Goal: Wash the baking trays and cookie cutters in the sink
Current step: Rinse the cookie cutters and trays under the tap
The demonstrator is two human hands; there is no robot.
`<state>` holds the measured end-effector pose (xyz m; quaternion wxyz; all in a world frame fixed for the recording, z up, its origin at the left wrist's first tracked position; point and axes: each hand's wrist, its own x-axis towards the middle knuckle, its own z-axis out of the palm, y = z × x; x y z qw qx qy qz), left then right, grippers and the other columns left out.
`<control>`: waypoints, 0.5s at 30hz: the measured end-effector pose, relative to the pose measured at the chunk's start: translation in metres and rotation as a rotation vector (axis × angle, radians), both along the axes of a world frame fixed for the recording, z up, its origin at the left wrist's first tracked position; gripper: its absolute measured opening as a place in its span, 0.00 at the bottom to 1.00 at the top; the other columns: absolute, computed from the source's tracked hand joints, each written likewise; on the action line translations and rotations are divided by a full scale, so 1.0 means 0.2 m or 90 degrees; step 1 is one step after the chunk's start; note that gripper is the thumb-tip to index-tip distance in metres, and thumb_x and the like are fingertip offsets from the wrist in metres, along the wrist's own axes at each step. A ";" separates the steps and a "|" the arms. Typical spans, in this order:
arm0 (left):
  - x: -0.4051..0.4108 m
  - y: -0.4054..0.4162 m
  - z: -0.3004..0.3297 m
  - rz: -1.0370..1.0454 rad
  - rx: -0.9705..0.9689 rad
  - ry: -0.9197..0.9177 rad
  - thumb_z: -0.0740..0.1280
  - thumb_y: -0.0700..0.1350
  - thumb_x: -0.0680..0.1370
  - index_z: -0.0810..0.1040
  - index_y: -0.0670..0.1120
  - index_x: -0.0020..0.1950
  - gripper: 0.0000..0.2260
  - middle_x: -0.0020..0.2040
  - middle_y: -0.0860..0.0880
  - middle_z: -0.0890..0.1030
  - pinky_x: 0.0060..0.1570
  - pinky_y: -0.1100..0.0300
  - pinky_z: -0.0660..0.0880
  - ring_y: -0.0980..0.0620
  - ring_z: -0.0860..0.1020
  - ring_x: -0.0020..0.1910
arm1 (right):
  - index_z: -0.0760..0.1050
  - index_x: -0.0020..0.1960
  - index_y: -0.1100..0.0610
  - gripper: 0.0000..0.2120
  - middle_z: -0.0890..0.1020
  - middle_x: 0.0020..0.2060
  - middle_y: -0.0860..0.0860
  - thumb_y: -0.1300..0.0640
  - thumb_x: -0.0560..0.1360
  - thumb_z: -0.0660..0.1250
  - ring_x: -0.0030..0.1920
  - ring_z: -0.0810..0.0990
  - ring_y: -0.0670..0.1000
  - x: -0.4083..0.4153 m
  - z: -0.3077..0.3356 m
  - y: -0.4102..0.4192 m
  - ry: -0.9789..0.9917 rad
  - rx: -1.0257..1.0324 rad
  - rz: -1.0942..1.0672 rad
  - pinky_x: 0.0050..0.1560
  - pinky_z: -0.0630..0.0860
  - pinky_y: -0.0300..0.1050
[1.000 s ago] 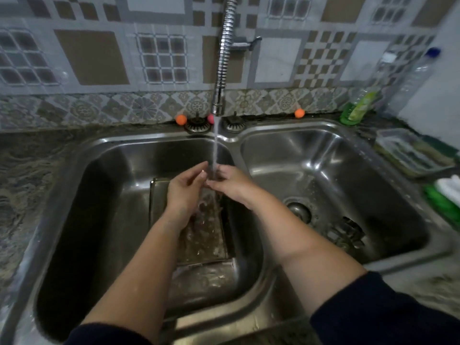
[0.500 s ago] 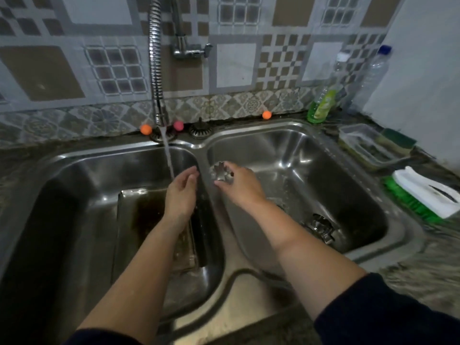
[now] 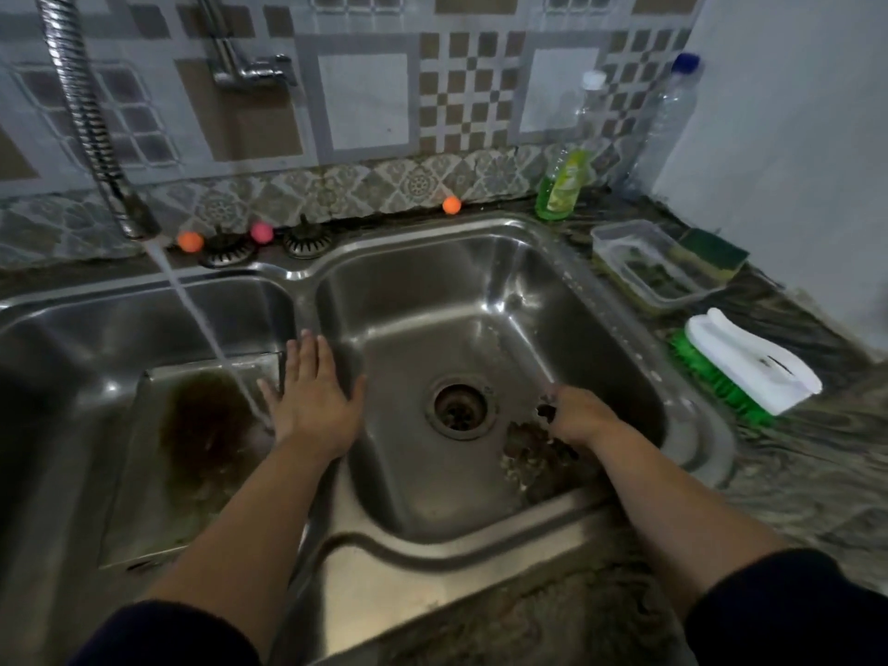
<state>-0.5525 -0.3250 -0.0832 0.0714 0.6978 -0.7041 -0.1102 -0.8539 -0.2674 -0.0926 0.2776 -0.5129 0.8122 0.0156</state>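
A dirty baking tray (image 3: 192, 478) with a brown stain lies in the left basin, and the tap's water stream (image 3: 202, 324) falls onto it. My left hand (image 3: 312, 396) hovers flat with fingers spread over the divider between the basins, next to the stream. My right hand (image 3: 576, 415) is low in the right basin (image 3: 480, 290), its fingers curled on a small dark cookie cutter (image 3: 546, 410). Right below it, a pile of several cookie cutters (image 3: 533, 454) rests on the basin floor beside the drain (image 3: 459, 408).
The flexible tap hose (image 3: 81, 117) hangs at the upper left. On the right counter stand a green dish-soap bottle (image 3: 562, 185), a clear container (image 3: 644, 266), a sponge (image 3: 711, 257) and a green-bristled scrub brush (image 3: 749, 372). Small orange and pink balls sit behind the sink.
My right hand carried the rinsed cookie cutter from under the stream down into the right basin by the pile. My left hand left the water and spread flat. The view swung right.
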 end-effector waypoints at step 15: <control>-0.01 0.01 -0.02 0.012 -0.013 -0.014 0.52 0.62 0.80 0.45 0.46 0.79 0.34 0.79 0.50 0.40 0.74 0.39 0.44 0.51 0.40 0.78 | 0.66 0.70 0.53 0.24 0.72 0.66 0.56 0.59 0.75 0.63 0.63 0.73 0.58 0.06 0.03 0.00 0.027 0.044 0.055 0.61 0.73 0.53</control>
